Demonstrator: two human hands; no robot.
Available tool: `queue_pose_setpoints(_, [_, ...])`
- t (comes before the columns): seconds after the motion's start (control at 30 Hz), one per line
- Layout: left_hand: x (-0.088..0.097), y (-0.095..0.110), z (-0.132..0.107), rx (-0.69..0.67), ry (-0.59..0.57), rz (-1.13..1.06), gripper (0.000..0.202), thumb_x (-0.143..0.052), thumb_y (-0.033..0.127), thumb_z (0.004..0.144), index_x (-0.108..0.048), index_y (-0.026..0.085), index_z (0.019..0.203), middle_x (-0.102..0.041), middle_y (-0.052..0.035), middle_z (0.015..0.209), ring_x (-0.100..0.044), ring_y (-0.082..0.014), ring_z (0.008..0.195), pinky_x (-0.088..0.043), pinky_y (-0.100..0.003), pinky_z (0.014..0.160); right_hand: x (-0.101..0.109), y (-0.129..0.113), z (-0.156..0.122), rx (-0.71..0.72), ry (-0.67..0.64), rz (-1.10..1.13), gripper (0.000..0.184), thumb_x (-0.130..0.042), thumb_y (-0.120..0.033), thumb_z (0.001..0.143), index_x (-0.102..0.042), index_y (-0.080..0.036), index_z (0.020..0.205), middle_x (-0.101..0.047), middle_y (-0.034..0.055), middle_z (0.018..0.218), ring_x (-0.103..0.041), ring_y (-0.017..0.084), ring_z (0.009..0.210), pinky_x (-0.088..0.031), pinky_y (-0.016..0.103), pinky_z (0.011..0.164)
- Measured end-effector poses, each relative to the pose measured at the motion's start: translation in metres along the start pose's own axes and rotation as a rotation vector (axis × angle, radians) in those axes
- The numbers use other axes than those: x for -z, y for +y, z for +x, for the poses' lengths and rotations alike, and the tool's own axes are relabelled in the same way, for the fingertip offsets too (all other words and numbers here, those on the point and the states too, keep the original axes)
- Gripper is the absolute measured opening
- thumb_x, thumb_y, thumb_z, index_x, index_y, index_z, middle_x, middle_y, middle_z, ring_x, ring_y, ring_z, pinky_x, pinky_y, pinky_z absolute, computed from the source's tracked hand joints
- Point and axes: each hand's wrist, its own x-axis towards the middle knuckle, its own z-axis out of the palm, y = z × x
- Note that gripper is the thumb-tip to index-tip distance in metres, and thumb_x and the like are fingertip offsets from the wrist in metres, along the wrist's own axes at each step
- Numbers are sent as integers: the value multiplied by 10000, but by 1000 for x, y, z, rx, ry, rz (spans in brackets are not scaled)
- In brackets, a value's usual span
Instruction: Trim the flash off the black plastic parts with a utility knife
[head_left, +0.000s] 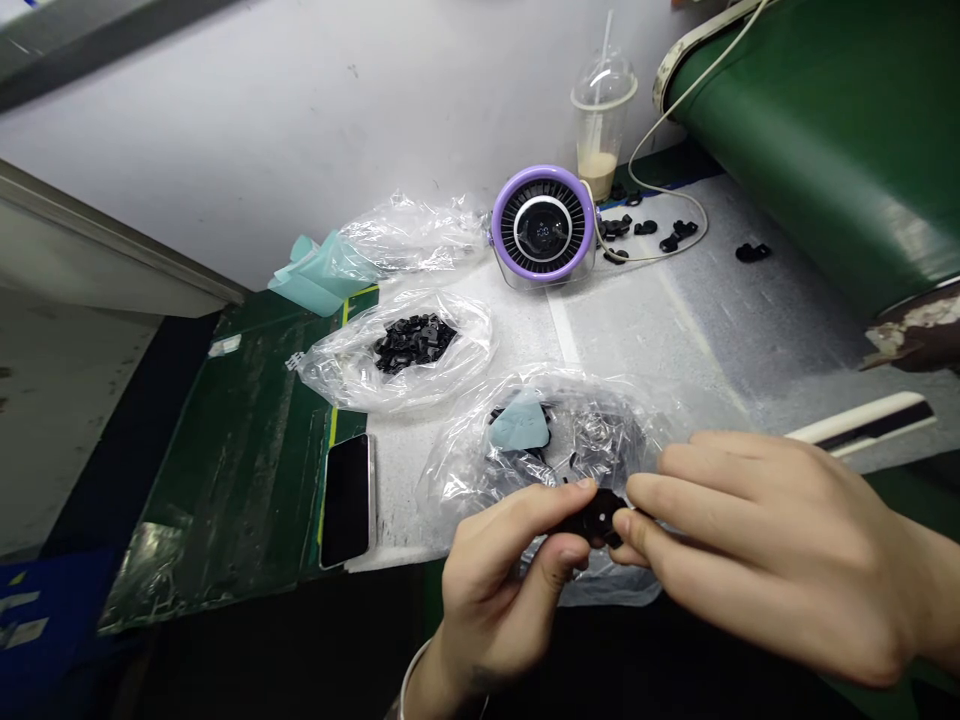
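Observation:
My left hand (502, 570) and my right hand (757, 540) meet at the near edge of the bench, both pinching a small black plastic part (600, 518) between thumb and fingers. Just behind them lies a clear plastic bag (592, 440) holding more black parts and a pale blue piece of foam or cloth (520, 424). Another clear bag (394, 350) holds a heap of small black plastic parts (414, 342). Several loose black parts (645, 228) lie farther back.
A black smartphone (346, 500) lies left of the hands. Behind stand a purple-ringed round fan (541, 225) and a plastic cup with straw (602, 120). A green conveyor belt roller (810, 130) runs along the right; a white-and-black strip (862, 425) lies right of the hands.

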Motion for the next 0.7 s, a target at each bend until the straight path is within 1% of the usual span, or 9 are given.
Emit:
queue_pose_setpoints(0.1, [1, 0, -1, -9, -13, -11, 314, -678, 201, 1010, -727, 196, 1320, -798, -38, 1001, -755, -128, 786, -615, -198, 737, 1, -1, -1, 8, -19, 22, 314, -526, -93, 996, -621, -205, 718, -630, 66, 777, -441, 206, 672, -267, 409, 579])
queue_pose_setpoints(0.2, [2, -1, 0, -24, -28, -16, 312, -673, 182, 1010, -729, 192, 1316, -808, -42, 1050, -775, -132, 838, -621, -188, 771, 3, -2, -1, 0, -58, 50, 300, -526, -106, 986, -599, -208, 714, -549, 40, 727, -398, 202, 663, -214, 406, 586])
queue_pose_setpoints(0.27, [3, -2, 0, -44, -35, -2, 320, -675, 175, 1007, -726, 195, 1322, -814, -46, 1083, -787, -140, 888, -627, -185, 808, 3, -3, -1, -8, -77, 65, 309, -517, -97, 982, -578, -206, 699, -512, 26, 709, -374, 194, 655, -194, 403, 589])
queue_pose_setpoints(0.33, [3, -3, 1, -64, -35, 19, 331, -680, 183, 1006, -719, 201, 1334, -818, -54, 1121, -795, -154, 928, -635, -195, 837, 3, -2, -1, -11, -75, 67, 323, -509, -94, 992, -569, -201, 693, -513, 22, 709, -373, 188, 652, -201, 397, 590])
queue_pose_setpoints(0.43, [3, -3, 1, -76, -25, 50, 341, -690, 208, 1002, -714, 215, 1342, -824, -62, 1113, -801, -176, 905, -656, -229, 807, 1, -1, -2, -29, -22, 56, 322, -524, -91, 1013, -597, -196, 717, -560, 19, 720, -433, 178, 665, -272, 375, 595])
queue_pose_setpoints(0.5, [4, -3, 1, -77, -15, 56, 352, -697, 212, 996, -712, 223, 1348, -825, -65, 1099, -803, -189, 871, -667, -253, 773, -1, 0, -3, -76, 12, 80, 295, -548, -105, 1025, -625, -200, 757, -581, 0, 720, -483, 160, 664, -324, 346, 592])
queue_pose_setpoints(0.57, [4, -3, 0, -75, 5, 48, 387, -701, 199, 989, -695, 231, 1375, -822, -69, 1107, -803, -197, 857, -675, -271, 762, -1, 1, -4, -134, 42, 138, 192, -586, -158, 1040, -663, -202, 870, -624, -14, 764, -537, 138, 673, -386, 311, 592])
queue_pose_setpoints(0.63, [5, -4, 0, -81, 21, 20, 410, -686, 177, 995, -679, 251, 1398, -820, -63, 1083, -796, -188, 823, -675, -273, 740, -1, 2, -6, -180, 70, 245, 42, -637, -203, 1034, -672, -185, 1048, -685, 1, 885, -608, 129, 746, -478, 278, 644])
queue_pose_setpoints(0.7, [5, -5, -1, -74, 13, -17, 382, -662, 196, 1011, -688, 254, 1387, -815, -65, 1018, -782, -182, 779, -675, -281, 714, -1, 3, -8, -256, 103, 374, 161, -669, -179, 1011, -641, -163, 1169, -718, 33, 1009, -675, 138, 883, -557, 255, 764])
